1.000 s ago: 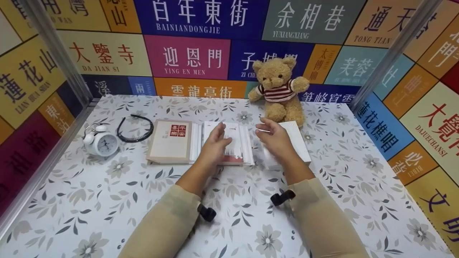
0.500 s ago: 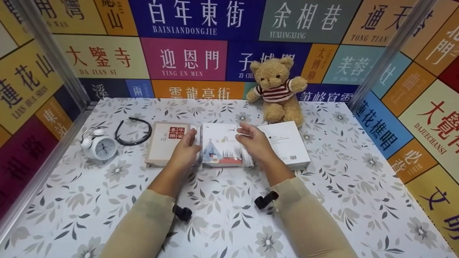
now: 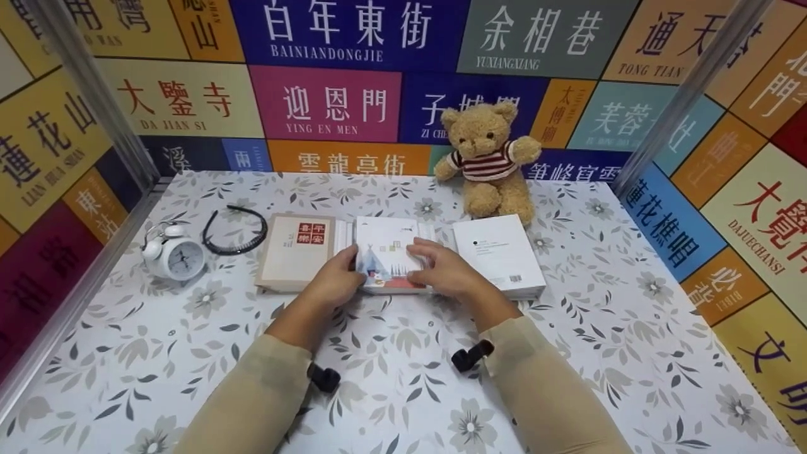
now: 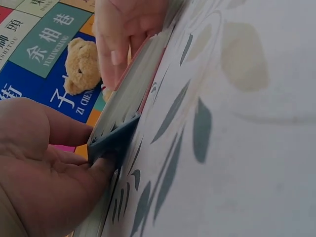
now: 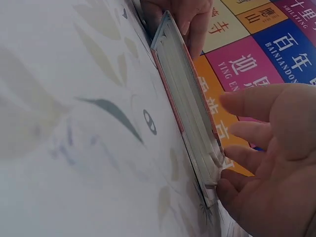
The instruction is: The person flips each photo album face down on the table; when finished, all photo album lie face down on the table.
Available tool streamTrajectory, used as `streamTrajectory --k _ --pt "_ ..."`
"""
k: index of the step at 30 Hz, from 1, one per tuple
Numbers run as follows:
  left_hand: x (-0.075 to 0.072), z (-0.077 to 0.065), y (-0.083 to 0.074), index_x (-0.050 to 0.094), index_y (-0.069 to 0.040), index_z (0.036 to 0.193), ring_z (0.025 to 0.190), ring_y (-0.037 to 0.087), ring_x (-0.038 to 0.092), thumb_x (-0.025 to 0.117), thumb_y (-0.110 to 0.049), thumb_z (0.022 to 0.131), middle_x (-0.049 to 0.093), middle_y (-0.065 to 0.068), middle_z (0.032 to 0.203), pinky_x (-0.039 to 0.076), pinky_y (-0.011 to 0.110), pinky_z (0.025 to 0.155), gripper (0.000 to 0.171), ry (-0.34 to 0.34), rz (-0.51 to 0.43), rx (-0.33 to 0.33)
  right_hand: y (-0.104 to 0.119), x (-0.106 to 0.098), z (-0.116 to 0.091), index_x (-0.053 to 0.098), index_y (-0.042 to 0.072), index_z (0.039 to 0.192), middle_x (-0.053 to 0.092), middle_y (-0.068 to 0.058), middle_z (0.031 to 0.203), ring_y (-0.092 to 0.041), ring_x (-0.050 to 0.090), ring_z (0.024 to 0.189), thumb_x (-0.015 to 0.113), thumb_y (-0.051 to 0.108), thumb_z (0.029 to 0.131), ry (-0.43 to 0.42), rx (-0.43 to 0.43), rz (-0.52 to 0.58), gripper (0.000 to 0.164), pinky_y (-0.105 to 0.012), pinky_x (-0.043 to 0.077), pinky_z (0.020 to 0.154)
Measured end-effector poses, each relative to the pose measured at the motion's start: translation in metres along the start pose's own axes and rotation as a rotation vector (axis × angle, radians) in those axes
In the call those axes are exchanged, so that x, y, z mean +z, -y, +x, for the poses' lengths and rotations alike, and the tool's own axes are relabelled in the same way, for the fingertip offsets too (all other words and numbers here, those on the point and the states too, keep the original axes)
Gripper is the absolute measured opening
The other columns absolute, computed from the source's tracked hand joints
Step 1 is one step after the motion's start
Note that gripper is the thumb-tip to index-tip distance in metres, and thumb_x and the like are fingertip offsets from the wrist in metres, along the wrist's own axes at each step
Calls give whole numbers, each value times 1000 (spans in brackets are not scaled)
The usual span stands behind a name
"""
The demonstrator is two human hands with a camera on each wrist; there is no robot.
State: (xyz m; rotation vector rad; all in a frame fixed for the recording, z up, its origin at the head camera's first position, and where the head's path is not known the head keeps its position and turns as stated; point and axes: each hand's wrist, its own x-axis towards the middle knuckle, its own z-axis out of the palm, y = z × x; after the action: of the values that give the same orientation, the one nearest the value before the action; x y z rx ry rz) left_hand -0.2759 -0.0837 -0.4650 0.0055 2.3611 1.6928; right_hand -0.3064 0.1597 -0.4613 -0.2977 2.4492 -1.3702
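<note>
A thick white book (image 3: 386, 249) with a blue tent and red band on its cover lies flat on the table, cover up. My left hand (image 3: 334, 277) grips its left side. In the left wrist view the fingers (image 4: 74, 129) bend around the dark blue spine (image 4: 113, 138). At the opposite side is my right hand (image 3: 451, 271), its fingers loosely bent and overlapping the cover in the head view. From the right wrist, the lower fingers (image 5: 237, 180) meet the book's right corner, while the others stand apart above the cover.
A beige book (image 3: 293, 252) with red squares lies at left, a white book (image 3: 498, 255) at right. Farther left are a black headband (image 3: 234, 249) and a white alarm clock (image 3: 179, 258). Behind the right book sits a teddy bear (image 3: 488, 161), near the back wall (image 3: 353, 38).
Both hands first shift left, the right one leaving the right-hand book. They then lower onto the middle book's two sides, and my left hand takes hold of its spine. The books stay put.
</note>
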Motion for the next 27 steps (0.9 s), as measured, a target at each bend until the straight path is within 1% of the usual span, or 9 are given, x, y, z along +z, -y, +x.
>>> streamTrajectory --k 4,9,12,14,16,19,23,25,27 --pt "0 1 0 21 -4 171 167 30 22 56 5 96 28 14 178 14 43 139 83 -4 -27 -14 1 -1 -1 52 13 159 23 3 180 -27 17 169 75 17 99 54 -12 -117 65 -47 20 138" --pt "-1 3 1 21 -4 170 167 30 21 56 5 96 28 14 178 13 43 139 83 -4 -54 -13 2 1 -1 52 14 160 24 1 180 -28 18 169 75 21 100 43 -23 -190 65 -49 17 139" --pt "-1 3 -1 23 -3 170 167 30 23 57 4 96 30 14 177 15 42 139 82 -20 -57 -14 6 5 -4 52 16 160 25 -3 180 -31 20 168 77 32 99 39 -40 -215 68 -51 16 138" --pt "-1 1 -5 25 -3 169 166 30 25 57 3 96 32 15 176 19 42 138 80 -37 -55 -13 9 9 -6 51 18 161 23 -4 180 -33 16 169 78 40 98 51 -52 -209 72 -53 12 139" --pt "0 -2 -10 29 -5 169 165 30 29 57 -2 97 35 14 175 23 41 137 77 -64 -59 -17 12 12 -9 49 20 162 20 -3 181 -32 9 170 77 47 97 70 -54 -177 76 -54 8 139" --pt "1 -9 -19 34 -8 168 161 30 38 54 -11 103 40 12 173 33 44 134 67 -109 -109 18 16 16 -13 46 22 164 15 -1 182 -32 4 170 78 46 97 83 -79 -88 77 -54 5 139" --pt "2 -17 -32 42 -15 166 158 27 42 48 -24 112 43 7 172 38 47 130 55 -147 -235 97 23 18 -16 41 22 166 15 -2 182 -30 12 170 70 39 103 92 -148 82 71 -50 16 139" --pt "4 -21 -38 44 -18 165 155 29 45 45 -27 114 42 7 171 40 50 128 52 -136 -295 133 27 18 -17 37 21 168 18 -3 182 -31 21 168 63 35 108 95 -183 161 67 -49 23 137" --pt "6 -23 -43 45 -18 164 155 30 45 43 -28 114 40 8 172 40 51 128 50 -116 -314 170 31 18 -18 34 20 169 21 -3 181 -30 25 166 55 33 112 95 -199 241 63 -47 29 135"
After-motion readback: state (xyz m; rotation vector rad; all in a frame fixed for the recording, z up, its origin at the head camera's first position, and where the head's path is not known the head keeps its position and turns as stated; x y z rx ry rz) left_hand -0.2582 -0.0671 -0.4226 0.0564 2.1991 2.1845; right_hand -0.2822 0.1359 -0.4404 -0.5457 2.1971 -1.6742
